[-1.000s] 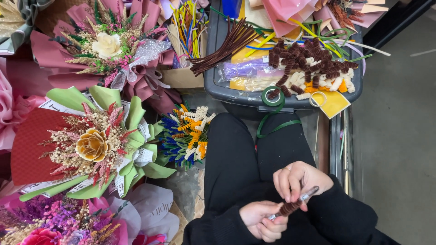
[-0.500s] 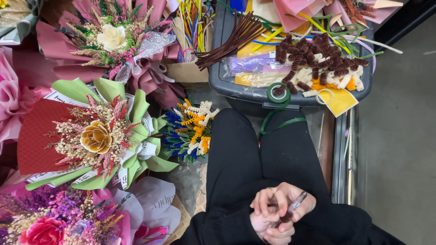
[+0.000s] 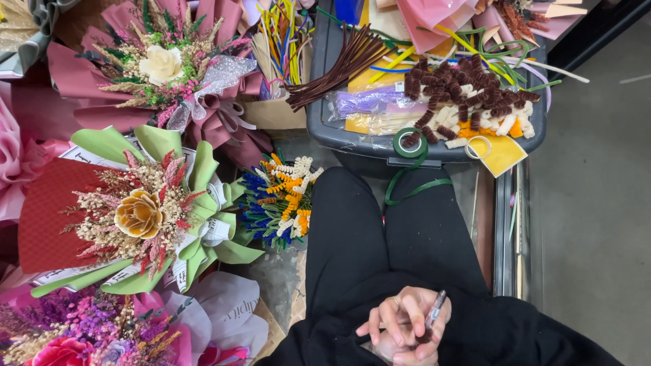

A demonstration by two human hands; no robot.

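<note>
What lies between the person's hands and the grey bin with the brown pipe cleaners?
In the head view, the person's black-trousered legs fill that stretch, with a green tape roll and its loose strand hanging from the grey bin over them.

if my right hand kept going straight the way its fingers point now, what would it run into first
Probably the left hand. The right hand lies over it in the lap, fingers pointing left and downward, holding a slim pen-like tool. Beyond that, black clothing.

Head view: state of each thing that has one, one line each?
Right hand: over the left, holding a pen.
Left hand: under the right, grip hidden.
Pen: tilted, tip end up.
Green tape roll: on bin rim, tail unrolled onto the lap.
Bin: open, full.
Green-wrapped bouquet: wrapped, lying flat.
</note>
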